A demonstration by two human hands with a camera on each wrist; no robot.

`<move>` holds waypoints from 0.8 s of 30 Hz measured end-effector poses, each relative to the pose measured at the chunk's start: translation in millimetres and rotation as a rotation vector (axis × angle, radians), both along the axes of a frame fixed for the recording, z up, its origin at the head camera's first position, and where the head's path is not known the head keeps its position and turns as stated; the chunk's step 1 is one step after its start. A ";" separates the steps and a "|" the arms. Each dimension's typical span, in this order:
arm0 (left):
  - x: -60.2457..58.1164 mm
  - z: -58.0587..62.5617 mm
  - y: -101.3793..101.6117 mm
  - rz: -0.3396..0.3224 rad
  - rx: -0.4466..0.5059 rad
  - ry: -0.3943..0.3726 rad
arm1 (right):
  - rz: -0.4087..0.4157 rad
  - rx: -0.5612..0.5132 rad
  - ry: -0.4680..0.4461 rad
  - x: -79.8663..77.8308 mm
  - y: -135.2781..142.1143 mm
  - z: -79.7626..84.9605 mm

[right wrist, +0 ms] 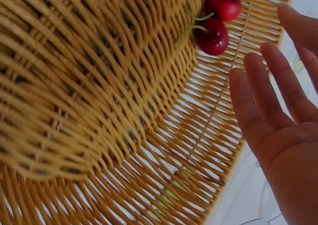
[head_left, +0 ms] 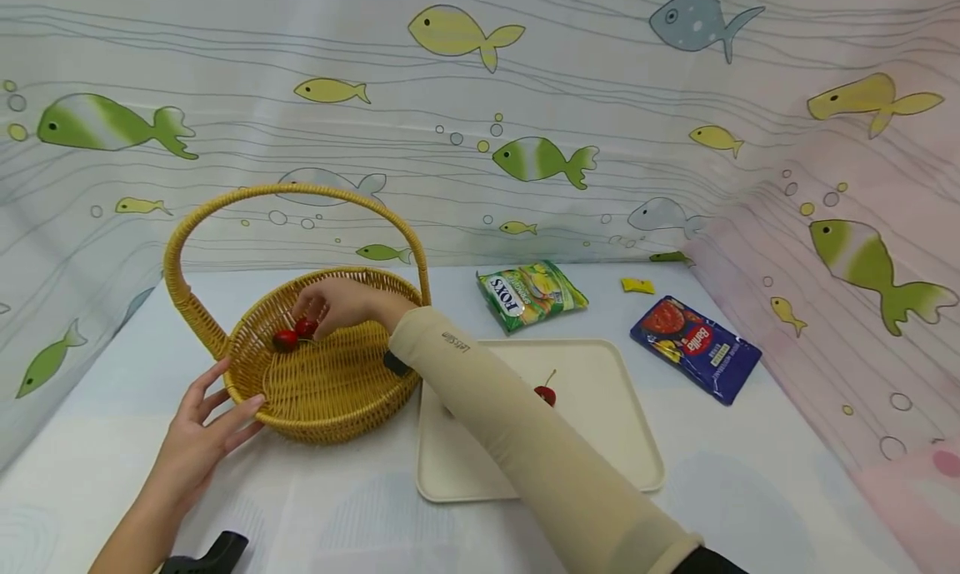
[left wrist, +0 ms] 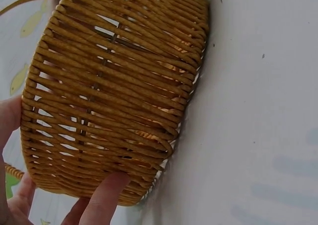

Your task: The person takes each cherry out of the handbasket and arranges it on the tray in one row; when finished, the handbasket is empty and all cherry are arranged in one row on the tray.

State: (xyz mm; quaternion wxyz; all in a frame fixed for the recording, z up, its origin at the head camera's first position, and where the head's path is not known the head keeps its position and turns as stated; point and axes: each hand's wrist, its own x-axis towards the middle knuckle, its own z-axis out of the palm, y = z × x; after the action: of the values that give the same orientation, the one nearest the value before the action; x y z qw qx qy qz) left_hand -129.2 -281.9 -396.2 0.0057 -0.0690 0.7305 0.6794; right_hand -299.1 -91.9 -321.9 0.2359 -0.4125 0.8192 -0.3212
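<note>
A yellow-brown wicker basket [head_left: 337, 391] with a tall arched handle stands at the left. Two red cherries [right wrist: 213, 37] with green stems lie inside, against its wall. Over them my right hand [head_left: 341, 303] reaches into the basket; its fingers are extended beside the cherries and apart from them in the right wrist view. My left hand [head_left: 198, 436] touches the basket's near left side, fingers spread along the rim and outer wall, as the left wrist view shows. Another cherry [head_left: 546, 394] lies on a cream tray [head_left: 600, 441], partly hidden by the right sleeve.
Behind the tray lies a green Fox's candy bag [head_left: 532, 295]. To the right are a small yellow packet [head_left: 637, 286] and a blue Barilla pouch [head_left: 697, 347]. A fish-patterned curtain [head_left: 450, 141] borders the table. The basket handle [head_left: 300, 189] arches above the right hand.
</note>
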 end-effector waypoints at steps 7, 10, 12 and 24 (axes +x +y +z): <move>-1.4 -0.7 -1.5 0.003 -0.011 -0.007 | 0.006 -0.006 -0.016 -8.0 -3.5 -14.8; -2.0 -1.5 -2.0 0.018 -0.014 -0.013 | 0.010 -0.006 -0.008 -10.7 -6.2 -20.8; -1.2 -1.2 -1.3 0.023 -0.020 -0.021 | 0.016 -0.014 -0.005 -11.2 -7.7 -24.0; 5.6 3.4 4.0 0.005 -0.017 0.026 | 0.115 0.083 0.025 -14.0 -5.3 -32.7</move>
State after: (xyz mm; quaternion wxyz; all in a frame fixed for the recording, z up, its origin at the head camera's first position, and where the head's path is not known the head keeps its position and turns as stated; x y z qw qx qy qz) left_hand -123.6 -277.9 -392.8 -0.0063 -0.0619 0.7360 0.6741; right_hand -313.1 -97.2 -354.6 0.2604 -0.4527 0.8097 -0.2677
